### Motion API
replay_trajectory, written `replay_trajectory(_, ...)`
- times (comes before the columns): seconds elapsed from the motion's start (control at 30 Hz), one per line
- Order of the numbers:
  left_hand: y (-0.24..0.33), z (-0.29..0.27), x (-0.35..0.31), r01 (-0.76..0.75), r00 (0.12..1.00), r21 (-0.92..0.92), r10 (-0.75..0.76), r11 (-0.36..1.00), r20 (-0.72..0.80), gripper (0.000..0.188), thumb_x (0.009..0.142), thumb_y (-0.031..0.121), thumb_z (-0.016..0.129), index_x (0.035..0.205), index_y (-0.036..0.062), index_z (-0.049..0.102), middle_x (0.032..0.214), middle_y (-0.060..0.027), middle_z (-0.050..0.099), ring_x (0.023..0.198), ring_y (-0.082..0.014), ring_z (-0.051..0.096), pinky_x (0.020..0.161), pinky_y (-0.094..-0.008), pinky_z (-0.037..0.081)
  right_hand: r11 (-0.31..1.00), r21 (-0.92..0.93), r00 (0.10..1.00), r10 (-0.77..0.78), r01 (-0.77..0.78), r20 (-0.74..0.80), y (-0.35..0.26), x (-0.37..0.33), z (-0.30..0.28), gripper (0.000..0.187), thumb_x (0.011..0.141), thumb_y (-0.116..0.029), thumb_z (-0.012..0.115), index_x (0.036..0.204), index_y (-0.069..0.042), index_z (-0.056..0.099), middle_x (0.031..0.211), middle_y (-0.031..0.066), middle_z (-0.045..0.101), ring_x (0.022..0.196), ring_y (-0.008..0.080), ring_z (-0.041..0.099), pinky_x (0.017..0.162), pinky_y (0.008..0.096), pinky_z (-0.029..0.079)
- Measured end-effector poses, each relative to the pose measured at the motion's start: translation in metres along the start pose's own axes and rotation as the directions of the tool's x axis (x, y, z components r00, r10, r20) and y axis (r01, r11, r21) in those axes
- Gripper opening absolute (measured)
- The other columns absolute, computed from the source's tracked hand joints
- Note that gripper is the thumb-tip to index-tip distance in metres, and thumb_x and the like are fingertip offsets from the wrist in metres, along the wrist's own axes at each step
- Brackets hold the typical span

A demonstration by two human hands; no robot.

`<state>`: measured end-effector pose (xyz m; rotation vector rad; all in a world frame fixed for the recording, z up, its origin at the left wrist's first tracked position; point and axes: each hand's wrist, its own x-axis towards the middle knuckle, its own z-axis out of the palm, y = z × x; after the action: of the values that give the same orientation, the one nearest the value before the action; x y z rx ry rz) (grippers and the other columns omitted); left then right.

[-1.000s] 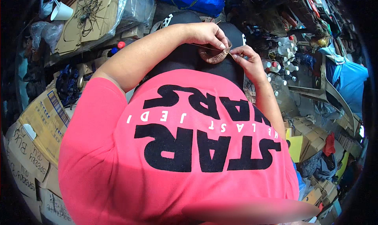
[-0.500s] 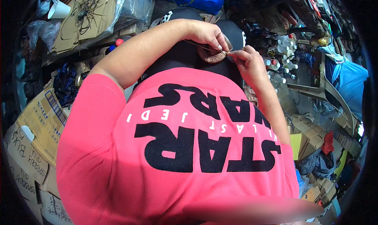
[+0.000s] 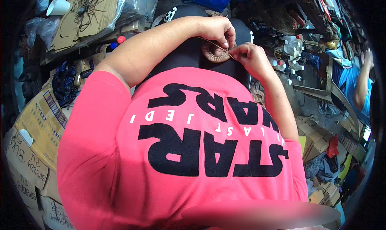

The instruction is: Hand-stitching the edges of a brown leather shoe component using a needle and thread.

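A brown leather shoe upper (image 3: pixel 217 58) with a gathered, stitched rounded edge rests between my dark-clothed thighs. Over its opening, my left hand (image 3: pixel 219 31) is bent down, thumb and fingers pinched together on a thin thread. Part of this thread (image 3: pixel 208 40) stretches from the left toward the seam. From the other side, my right hand (image 3: pixel 253 59) pinches at the shoe's right edge, its fingertips close to the left ones. Whatever lies between the right fingertips is too small to make out.
Flattened cardboard (image 3: pixel 80 27) with dark cords lies at upper left beside a white cup (image 3: pixel 58 7). Cardboard boxes (image 3: pixel 38 121) stand at my left. Several white bottles (image 3: pixel 292 49) are right of my knee. At the far right, a person in blue (image 3: pixel 350 79) raises an arm.
My left hand has lifted slightly and its fingertips have drawn back from the shoe's edge. My right hand has shifted a little left and up. The other person's arm has come into view.
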<state>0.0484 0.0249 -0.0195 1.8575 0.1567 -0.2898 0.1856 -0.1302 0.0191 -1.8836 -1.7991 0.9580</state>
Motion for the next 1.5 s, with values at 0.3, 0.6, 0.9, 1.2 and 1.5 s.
replay_trajectory(0.3,0.015,0.034,-0.045,0.009,0.744,0.459,0.301,0.888,-0.596,0.026,0.072,0.013,0.071,0.095,0.0042,0.063,0.085,-0.012,0.062,0.084,-0.03,0.061,0.075,-0.038,0.049,0.655,0.679,0.94,0.291,-0.332,0.179,0.029,-0.003,-0.017,0.019,0.083,-0.01,0.067,0.099,0.0,0.067,0.086,0.0013,0.065,0.078,0.0104,0.058,0.075,0.0254,0.047)
replay_trajectory(0.6,0.005,0.007,-0.09,0.161,0.587,0.261,0.12,0.952,-0.8,0.014,0.089,0.015,0.057,0.092,0.0025,0.063,0.091,-0.0098,0.064,0.084,-0.0234,0.062,0.077,-0.0326,0.048,0.953,0.301,0.921,0.094,0.027,-0.379,0.063,-0.011,0.017,0.014,0.082,-0.014,0.069,0.086,-0.003,0.062,0.084,0.0031,0.054,0.08,0.0123,0.052,0.071,0.0246,0.043)
replay_trajectory(0.9,0.023,0.016,-0.042,-0.517,0.837,-0.822,-0.059,0.24,-0.544,0.039,0.099,0.035,0.038,0.074,0.0085,0.051,0.067,-0.0051,0.053,0.063,-0.0163,0.054,0.071,-0.0336,0.045,-0.534,0.841,0.996,0.053,0.086,-0.068,0.046,-0.007,0.014,0.044,0.097,-0.039,0.042,0.064,-0.011,0.046,0.059,0.0009,0.045,0.056,0.0143,0.043,0.067,0.0322,0.04)
replay_trajectory(1.2,0.003,-0.022,-0.087,-0.15,0.767,-0.68,-0.349,0.718,-0.538,0.033,0.095,0.036,0.049,0.088,0.0058,0.06,0.077,-0.0045,0.059,0.063,-0.0141,0.056,0.071,-0.0299,0.051,-0.197,0.975,0.933,0.322,-0.1,0.16,0.074,-0.051,0.007,0.039,0.095,-0.04,0.046,0.076,-0.008,0.054,0.076,0.0079,0.059,0.078,0.0262,0.059,0.086,0.043,0.045)
replay_trajectory(1.5,-0.035,-0.05,-0.18,0.284,0.524,0.357,0.168,0.89,-0.835,0.028,0.075,0.017,0.069,0.102,0.0091,0.068,0.102,-0.0085,0.064,0.098,-0.0226,0.059,0.087,-0.0331,0.046,0.836,0.494,0.857,0.422,-0.242,-0.296,0.109,-0.07,-0.041,0.047,0.082,-0.013,0.067,0.127,-0.005,0.053,0.107,0.0068,0.058,0.092,0.0115,0.054,0.078,0.0254,0.045)
